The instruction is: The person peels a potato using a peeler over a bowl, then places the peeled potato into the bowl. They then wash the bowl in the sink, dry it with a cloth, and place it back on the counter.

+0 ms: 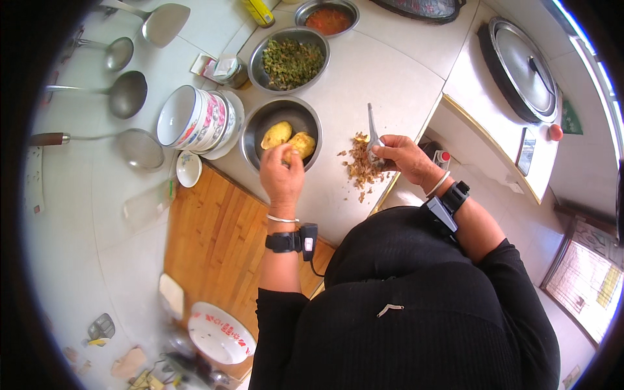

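Over a steel bowl point(248, 146), my left hand point(282, 175) has its fingers bent onto a peeled yellow potato; whether it grips the potato cannot be told. Peeled potatoes point(278, 134) lie in that bowl. A metal spoon point(371, 124) is held in my right hand point(402, 156), between thumb and fingers, its handle pointing away from me. Beneath and beside this hand a heap of brown peelings point(358, 163) is spread on the pale tiled counter point(336, 195). Something dark shows under the right fingers, too hidden to name.
Beyond the potatoes stand a steel bowl of chopped greens point(292, 63) and a bowl of red sauce point(329, 22). Stacked bowls point(190, 117) and a small dish point(188, 168) are at left, near a wooden board point(209, 219). A lidded wok point(521, 68) sits at right, past the counter's edge.
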### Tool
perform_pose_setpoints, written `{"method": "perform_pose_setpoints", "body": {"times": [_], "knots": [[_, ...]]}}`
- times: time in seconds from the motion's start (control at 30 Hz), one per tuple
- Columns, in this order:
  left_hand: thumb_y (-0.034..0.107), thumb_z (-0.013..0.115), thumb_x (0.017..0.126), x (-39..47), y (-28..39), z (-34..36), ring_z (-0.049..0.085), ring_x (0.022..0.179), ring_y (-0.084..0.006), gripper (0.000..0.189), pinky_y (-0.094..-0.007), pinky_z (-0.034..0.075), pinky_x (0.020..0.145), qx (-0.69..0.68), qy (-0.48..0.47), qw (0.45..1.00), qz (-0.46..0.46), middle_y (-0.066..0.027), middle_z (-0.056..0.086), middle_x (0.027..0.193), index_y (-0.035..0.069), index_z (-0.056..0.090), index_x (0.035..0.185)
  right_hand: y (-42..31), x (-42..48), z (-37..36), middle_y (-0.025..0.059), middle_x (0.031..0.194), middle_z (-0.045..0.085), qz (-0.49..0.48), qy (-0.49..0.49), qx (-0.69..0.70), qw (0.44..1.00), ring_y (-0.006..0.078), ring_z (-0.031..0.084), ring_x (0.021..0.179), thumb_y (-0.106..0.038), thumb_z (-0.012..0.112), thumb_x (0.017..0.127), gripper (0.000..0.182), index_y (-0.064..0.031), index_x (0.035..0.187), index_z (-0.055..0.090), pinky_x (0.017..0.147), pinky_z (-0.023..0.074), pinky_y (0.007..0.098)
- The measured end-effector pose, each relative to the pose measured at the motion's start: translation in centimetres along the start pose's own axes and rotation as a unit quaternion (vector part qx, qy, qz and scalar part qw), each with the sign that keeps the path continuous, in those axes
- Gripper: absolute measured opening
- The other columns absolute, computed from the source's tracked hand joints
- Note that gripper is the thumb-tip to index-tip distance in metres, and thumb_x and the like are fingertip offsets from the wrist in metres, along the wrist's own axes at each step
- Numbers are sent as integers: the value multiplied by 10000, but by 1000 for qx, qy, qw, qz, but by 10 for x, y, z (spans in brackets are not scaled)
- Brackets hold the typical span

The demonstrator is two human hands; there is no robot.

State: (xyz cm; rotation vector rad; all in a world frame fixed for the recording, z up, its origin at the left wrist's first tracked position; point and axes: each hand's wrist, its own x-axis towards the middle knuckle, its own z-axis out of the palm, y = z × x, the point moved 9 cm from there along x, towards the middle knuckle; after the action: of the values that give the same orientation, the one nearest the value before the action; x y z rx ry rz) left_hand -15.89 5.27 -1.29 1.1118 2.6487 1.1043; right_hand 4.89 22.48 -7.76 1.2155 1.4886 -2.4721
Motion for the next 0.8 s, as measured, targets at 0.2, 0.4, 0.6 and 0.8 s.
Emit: {"method": "perform_pose_setpoints", "body": {"times": [0.2, 0.4, 0.6, 0.8], "knots": [[18, 666, 823, -8, 81, 29, 640, 929, -242, 228, -339, 523, 820, -158, -90, 981, 66, -103, 684, 1043, 51, 715, 1043, -7, -17, 34, 125, 968, 712, 39, -136, 176, 974, 248, 699, 930, -121, 580, 976, 159, -2, 1024, 673, 863, 592, 437], [24, 685, 774, -4, 131, 40, 582, 1053, -300, 277, -398, 500, 889, 16, -113, 953, 279, -91, 649, 1136, 80, 712, 1044, -8, -25, 38, 153, 954, 703, 20, -206, 173, 963, 256, 699, 902, -110, 580, 962, 147, 6, 967, 670, 838, 591, 429], [60, 639, 819, -12, 120, 54, 627, 895, -261, 121, -384, 519, 744, 58, -103, 948, 295, -57, 687, 882, 75, 701, 923, -3, -29, 25, 124, 891, 677, 36, -183, 192, 963, 226, 647, 831, -232, 577, 986, 274, 29, 982, 662, 812, 549, 373], [88, 641, 852, -23, 90, 59, 632, 684, -229, 76, -356, 505, 612, 8, -102, 977, 185, -84, 660, 739, 29, 688, 862, 2, -23, 10, 108, 917, 678, 46, -145, 232, 961, 219, 655, 872, -452, 479, 1021, 441, -51, 882, 600, 851, 548, 376]]}}
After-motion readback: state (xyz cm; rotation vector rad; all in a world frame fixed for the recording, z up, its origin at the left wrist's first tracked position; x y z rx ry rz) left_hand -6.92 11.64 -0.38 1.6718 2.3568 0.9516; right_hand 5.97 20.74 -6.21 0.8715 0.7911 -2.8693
